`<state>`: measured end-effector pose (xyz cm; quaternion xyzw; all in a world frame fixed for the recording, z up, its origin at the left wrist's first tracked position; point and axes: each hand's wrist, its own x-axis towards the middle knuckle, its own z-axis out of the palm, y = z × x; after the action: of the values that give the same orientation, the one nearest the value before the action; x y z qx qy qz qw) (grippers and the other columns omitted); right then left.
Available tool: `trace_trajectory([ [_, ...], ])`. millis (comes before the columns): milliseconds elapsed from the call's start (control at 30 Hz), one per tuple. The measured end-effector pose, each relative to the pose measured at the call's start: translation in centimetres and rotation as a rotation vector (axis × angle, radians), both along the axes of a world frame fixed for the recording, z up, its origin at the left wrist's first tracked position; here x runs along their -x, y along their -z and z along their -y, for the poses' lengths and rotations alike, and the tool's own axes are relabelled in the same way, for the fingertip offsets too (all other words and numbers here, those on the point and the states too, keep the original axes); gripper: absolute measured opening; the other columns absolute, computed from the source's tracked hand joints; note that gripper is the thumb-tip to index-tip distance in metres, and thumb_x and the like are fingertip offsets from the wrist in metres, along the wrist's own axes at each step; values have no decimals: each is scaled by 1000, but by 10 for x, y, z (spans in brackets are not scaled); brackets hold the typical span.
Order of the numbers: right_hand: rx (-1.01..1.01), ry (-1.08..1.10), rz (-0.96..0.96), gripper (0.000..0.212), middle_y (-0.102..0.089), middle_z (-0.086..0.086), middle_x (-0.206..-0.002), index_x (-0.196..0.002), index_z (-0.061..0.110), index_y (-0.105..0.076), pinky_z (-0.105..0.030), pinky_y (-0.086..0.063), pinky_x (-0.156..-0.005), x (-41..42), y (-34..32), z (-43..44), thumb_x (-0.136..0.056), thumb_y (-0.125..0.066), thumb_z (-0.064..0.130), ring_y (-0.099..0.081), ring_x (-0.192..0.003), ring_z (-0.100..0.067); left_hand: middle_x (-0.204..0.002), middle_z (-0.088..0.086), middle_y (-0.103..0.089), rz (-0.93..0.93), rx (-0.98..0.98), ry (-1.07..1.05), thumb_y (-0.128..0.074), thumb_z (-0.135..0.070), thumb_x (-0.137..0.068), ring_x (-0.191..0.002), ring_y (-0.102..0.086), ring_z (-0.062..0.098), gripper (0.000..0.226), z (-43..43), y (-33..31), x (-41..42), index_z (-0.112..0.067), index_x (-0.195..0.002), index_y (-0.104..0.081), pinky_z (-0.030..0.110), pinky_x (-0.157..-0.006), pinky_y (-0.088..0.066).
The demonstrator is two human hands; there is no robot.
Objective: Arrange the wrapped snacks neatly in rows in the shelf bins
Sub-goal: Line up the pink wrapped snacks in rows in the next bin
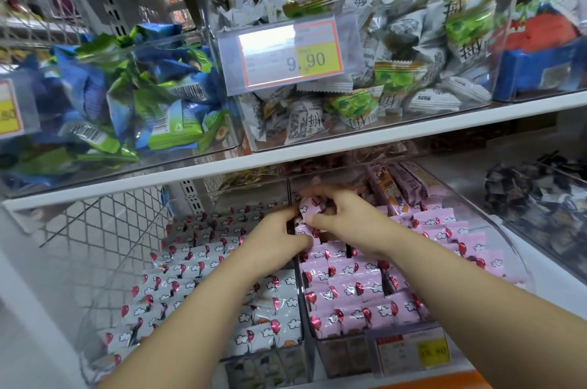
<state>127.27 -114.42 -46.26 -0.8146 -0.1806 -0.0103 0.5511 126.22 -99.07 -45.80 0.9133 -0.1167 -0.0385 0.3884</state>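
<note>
On the lower shelf (460,369) we have two bins touching: the left bin (263,366) at 7 o'clock, the right bin (344,353) at 5, wrapped snacks (349,290) in rows inside both. At 12 o'clock the upper shelf (317,150) carries more bins, a price tag (286,55) fronting the middle bin (349,137).

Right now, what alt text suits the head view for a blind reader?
The left hand and right hand pinch a pink snack pack at the back of a clear bin of rowed pink packs. A bin of white packs sits left; jumbled snacks fill the shelf above.
</note>
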Motion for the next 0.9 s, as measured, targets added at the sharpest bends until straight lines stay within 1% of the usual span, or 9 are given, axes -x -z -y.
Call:
trace_trajectory([
  [200, -78, 12, -20, 29, -66, -11, -92, -105, 31, -57, -38, -48, -66, 0, -2, -11, -84, -68, 14, -56, -72, -22, -86, 7, -69, 17, 48, -14, -63, -15, -81, -68, -59, 18, 20, -5, 1, 5, -25, -99, -62, 29, -65, -44],
  [300, -174, 29, -60, 22, -67, -11, -106, -102, 26, -63, -33, -50, -68, -1, 0, -10, -84, -68, 13, -62, -80, -21, -83, -4, -67, 50, 102, -12, -63, -16, -84, -62, -57, 4, 26, -3, 0, 8, -29, -106, -58, 16, -55, -41],
  [400, -206, 30, -58, 18, -68, -11, -95, -97, 19, -65, -14, -48, -63, 1, -1, -11, -85, -66, 6, -60, -71, -10, -94, -11, -67, 124, 123, 5, -61, -11, -85, -74, -61, -5, 32, 1, -2, 9, -32, -109, -56, 8, -62, -44],
  [467, -214, 55, -44, 18, -67, -12, -91, -95, 18, -66, -15, -46, -63, 4, -2, -13, -84, -66, 4, -57, -69, -10, -100, -10, -67, 154, 108, 0, -61, -10, -84, -85, -64, 6, 37, 1, -2, 10, -31, -114, -58, 15, -69, -46],
  [533, -238, 93, -34, 18, -67, -12, -89, -93, 19, -67, -22, -44, -63, 6, -3, -12, -83, -66, 3, -56, -69, -13, -98, -9, -68, 172, 112, -12, -62, -10, -84, -80, -64, 15, 43, -1, -2, 10, -31, -121, -57, 22, -67, -46],
  [633, -247, 132, 7, 23, -60, 5, -69, -95, 15, -67, -11, -38, -51, 5, -9, -8, -81, -60, -2, -49, -49, 4, -108, -10, -67, 207, 194, -2, -61, -7, -85, -94, -62, 6, 42, -2, -2, 11, -34, -118, -56, 15, -77, -44],
  [700, -262, 130, 9, 28, -58, 9, -67, -94, 13, -67, -6, -36, -50, 5, -13, -7, -78, -57, -7, -48, -47, 10, -110, -11, -66, 224, 216, -4, -62, -7, -86, -99, -61, 4, 41, -3, -3, 12, -37, -113, -54, 14, -79, -43],
  [800, -278, 94, -27, 32, -63, 4, -75, -90, 17, -68, -16, -47, -64, 10, -13, -10, -77, -55, -9, -56, -64, -1, -106, -14, -66, 222, 235, -9, -65, -8, -84, -97, -62, 2, 42, -6, 0, 14, -40, -108, -53, 15, -81, -44],
  [900, -370, 67, -89, 35, -65, -6, -86, -87, 19, -67, -34, -51, -77, 11, -11, -12, -77, -52, -12, -58, -76, -17, -98, -19, -64, 257, 239, -6, -69, -6, -82, -82, -59, -13, 40, -6, -2, 18, -31, -110, -55, 4, -71, -41],
])
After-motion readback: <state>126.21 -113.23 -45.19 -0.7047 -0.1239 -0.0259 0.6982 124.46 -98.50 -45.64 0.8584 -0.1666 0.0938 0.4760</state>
